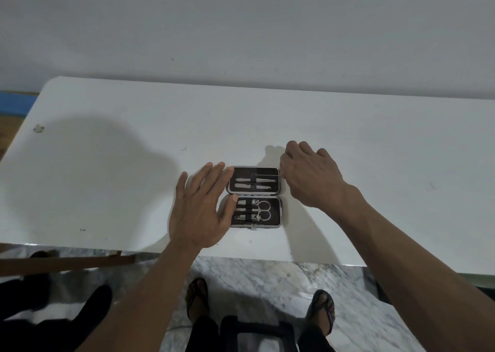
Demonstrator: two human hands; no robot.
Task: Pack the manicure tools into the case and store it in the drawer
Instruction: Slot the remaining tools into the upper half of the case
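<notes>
A small dark manicure case (276,209) lies open flat on the white table (107,164), with a metal rim around both halves. The far half holds slim steel tools (254,182) under an elastic strap. In the near half sit scissors (263,211) and nail clippers (243,217). My left hand (199,209) rests flat at the case's left edge, fingers spread, thumb on the near half's corner. My right hand (308,177) is at the far half's right edge, fingers curled, pinching the end of a thin steel pick (267,175) that lies along the top of that half.
The table's near edge runs just below the case. Beneath it lie a marble floor (254,276), my sandalled feet, and a dark chair or stool (257,333). A brown wooden bar (67,263) shows under the table at left. A plain wall stands behind.
</notes>
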